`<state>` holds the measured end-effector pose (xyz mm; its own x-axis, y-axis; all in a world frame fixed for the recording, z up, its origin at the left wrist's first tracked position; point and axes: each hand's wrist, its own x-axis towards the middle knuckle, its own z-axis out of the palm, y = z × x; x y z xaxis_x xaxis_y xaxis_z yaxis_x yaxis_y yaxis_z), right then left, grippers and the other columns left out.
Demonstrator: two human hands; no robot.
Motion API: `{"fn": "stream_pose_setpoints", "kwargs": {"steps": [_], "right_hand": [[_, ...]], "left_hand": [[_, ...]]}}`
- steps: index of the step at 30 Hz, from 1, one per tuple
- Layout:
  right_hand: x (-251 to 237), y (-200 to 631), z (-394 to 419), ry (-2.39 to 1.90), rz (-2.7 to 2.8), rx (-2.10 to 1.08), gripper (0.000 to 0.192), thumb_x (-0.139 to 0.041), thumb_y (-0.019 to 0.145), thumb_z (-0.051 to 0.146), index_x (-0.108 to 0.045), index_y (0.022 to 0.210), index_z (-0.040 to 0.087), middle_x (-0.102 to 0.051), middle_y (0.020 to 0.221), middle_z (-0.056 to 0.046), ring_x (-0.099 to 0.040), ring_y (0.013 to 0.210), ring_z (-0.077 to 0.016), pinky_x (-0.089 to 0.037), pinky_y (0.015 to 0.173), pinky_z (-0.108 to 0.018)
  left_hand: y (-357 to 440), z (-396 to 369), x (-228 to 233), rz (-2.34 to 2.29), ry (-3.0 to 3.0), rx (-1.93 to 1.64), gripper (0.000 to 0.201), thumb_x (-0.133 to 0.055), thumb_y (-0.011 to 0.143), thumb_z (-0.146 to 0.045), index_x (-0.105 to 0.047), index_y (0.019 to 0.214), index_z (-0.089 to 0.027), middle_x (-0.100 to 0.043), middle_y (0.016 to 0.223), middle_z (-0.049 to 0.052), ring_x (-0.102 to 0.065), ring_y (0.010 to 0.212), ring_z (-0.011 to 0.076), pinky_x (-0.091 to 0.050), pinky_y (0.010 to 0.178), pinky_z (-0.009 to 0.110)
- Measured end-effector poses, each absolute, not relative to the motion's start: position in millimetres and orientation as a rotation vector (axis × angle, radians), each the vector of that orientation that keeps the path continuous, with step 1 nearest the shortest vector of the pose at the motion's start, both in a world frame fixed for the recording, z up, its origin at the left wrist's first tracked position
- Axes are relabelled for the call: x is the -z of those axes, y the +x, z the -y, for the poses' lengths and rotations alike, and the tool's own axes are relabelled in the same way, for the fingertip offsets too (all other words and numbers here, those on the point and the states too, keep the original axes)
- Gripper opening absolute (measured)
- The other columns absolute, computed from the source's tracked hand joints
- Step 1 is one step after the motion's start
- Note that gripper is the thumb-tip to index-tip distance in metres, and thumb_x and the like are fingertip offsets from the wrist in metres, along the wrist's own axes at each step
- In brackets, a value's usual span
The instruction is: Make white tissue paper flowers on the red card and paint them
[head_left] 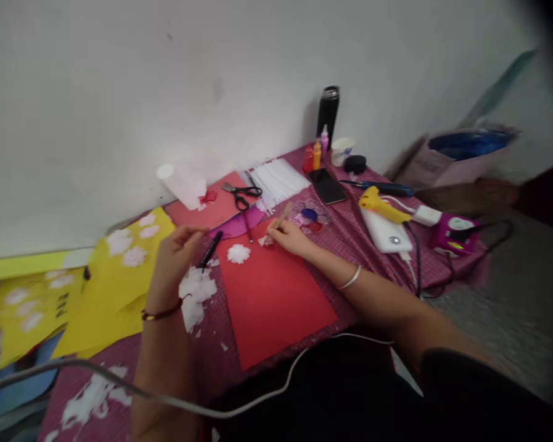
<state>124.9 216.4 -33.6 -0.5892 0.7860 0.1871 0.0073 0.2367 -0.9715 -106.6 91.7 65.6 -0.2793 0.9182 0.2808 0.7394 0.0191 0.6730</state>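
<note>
My right hand point(286, 236) is closed around a slim, light wooden stick point(286, 212), pointing up and away. Just under its fingertips is a small white-pink paper flower point(264, 241) at the top of the red sheet point(276, 307); I cannot tell whether the fingers touch it. Left of that flower, a white paper flower point(238, 253) lies flat on the same sheet. My left hand point(179, 250) is raised left of the sheet, slightly blurred, fingers stretched to the right and holding nothing visible. Nearest to it are a black marker point(211, 250) and white paper scraps point(197, 294).
Yellow sheets point(120, 276) with pink flowers lie left. Behind are scissors point(242, 195), white strips point(281, 181) and a paint palette point(322, 213). To the right are a phone point(326, 186), a yellow glue gun point(381, 206) and a power bank point(387, 233). A pale cable point(188, 405) crosses the foreground.
</note>
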Motion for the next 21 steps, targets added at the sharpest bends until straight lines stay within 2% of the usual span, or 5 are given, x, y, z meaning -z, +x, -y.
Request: {"fn": "stream_pose_setpoints", "kwargs": {"steps": [4, 8, 13, 17, 21], "right_hand": [[32.2, 122.1, -202.5, -0.641, 1.732, -1.585, 0.009, -0.048, 0.086, 0.021, -0.054, 0.081, 0.017, -0.059, 0.066, 0.001, -0.053, 0.056, -0.0107, -0.043, 0.057, -0.023], [30.6, 119.6, -185.6, -0.592, 1.781, -1.640, 0.012, -0.048, 0.088, 0.025, -0.055, 0.081, 0.017, -0.056, 0.066, 0.002, -0.050, 0.056, -0.0105, -0.041, 0.056, -0.024], [34.5, 118.2, -176.2, -0.535, 1.861, -1.621, 0.014, -0.048, 0.088, 0.025, -0.055, 0.079, 0.017, -0.053, 0.066, 0.002, -0.050, 0.057, -0.0116, -0.040, 0.059, -0.025], [35.8, 119.2, -176.3, -0.522, 1.917, -1.582, 0.016, -0.048, 0.088, 0.026, -0.057, 0.079, 0.017, -0.053, 0.065, 0.002, -0.049, 0.058, -0.0118, -0.040, 0.059, -0.025], [33.3, 120.5, -175.7, -0.567, 1.923, -1.601, 0.013, -0.049, 0.087, 0.025, -0.056, 0.079, 0.017, -0.053, 0.064, 0.002, -0.050, 0.058, -0.0118, -0.039, 0.057, -0.025]], "left_hand": [[-140.9, -44.1, -79.9, -2.192, 1.351, -1.387, 0.015, -0.065, 0.077, -0.034, -0.069, 0.082, -0.020, -0.073, 0.084, 0.002, -0.067, 0.086, 0.0182, -0.050, 0.082, 0.028], [-146.5, -12.9, -47.4, -2.313, 1.346, -1.034, 0.020, -0.064, 0.074, -0.039, -0.067, 0.077, -0.020, -0.069, 0.071, 0.001, -0.063, 0.069, 0.0182, -0.049, 0.066, 0.028], [-143.5, -3.5, -18.8, -2.561, 1.595, -0.600, 0.025, -0.051, 0.080, -0.034, -0.069, 0.083, -0.017, -0.071, 0.084, 0.009, -0.064, 0.082, 0.0234, -0.049, 0.079, 0.036], [-148.8, -13.0, -16.4, -2.617, 1.597, -0.530, 0.032, -0.052, 0.081, -0.036, -0.072, 0.092, -0.014, -0.065, 0.074, 0.008, -0.060, 0.076, 0.0252, -0.046, 0.077, 0.038], [-152.0, -27.2, -13.1, -2.546, 1.588, -0.551, 0.022, -0.059, 0.074, -0.031, -0.073, 0.085, -0.019, -0.058, 0.065, 0.002, -0.056, 0.069, 0.0215, -0.043, 0.072, 0.033]]}}
